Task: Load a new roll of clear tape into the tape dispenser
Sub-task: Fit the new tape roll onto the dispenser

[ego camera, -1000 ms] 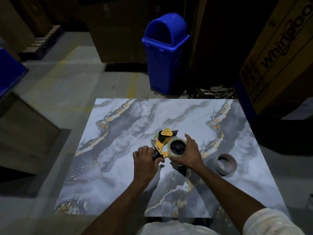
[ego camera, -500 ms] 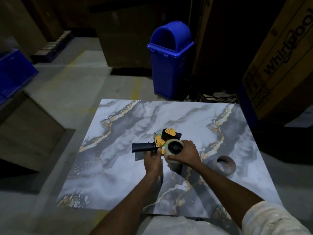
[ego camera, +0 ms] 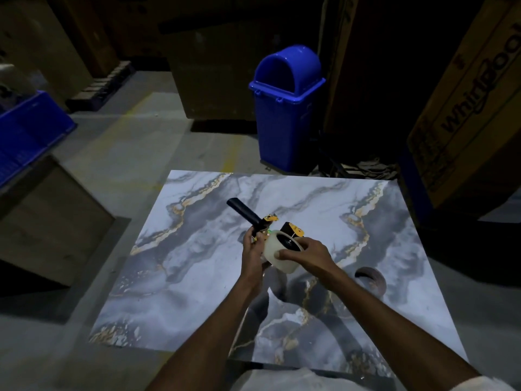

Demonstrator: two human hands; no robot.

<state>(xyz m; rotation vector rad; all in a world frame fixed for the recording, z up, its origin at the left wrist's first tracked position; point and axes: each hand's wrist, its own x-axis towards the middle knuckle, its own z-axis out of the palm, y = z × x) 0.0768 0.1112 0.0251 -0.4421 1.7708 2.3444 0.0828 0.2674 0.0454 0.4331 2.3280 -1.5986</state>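
I judge the clear tape roll (ego camera: 277, 253), clasped by my right hand (ego camera: 306, 253), about seated on the dispenser (ego camera: 266, 230) my left hand (ego camera: 252, 251) grips above the table (ego camera: 197, 277) (threading seemingly remains).

Yellow-and-black tape dispenser (ego camera: 266, 224) and milky clear tape roll (ego camera: 277, 253) in hand; beneath, grey-white marble table (ego camera: 197, 263), gold-veined; beyond, blue bin (ego camera: 286, 108).
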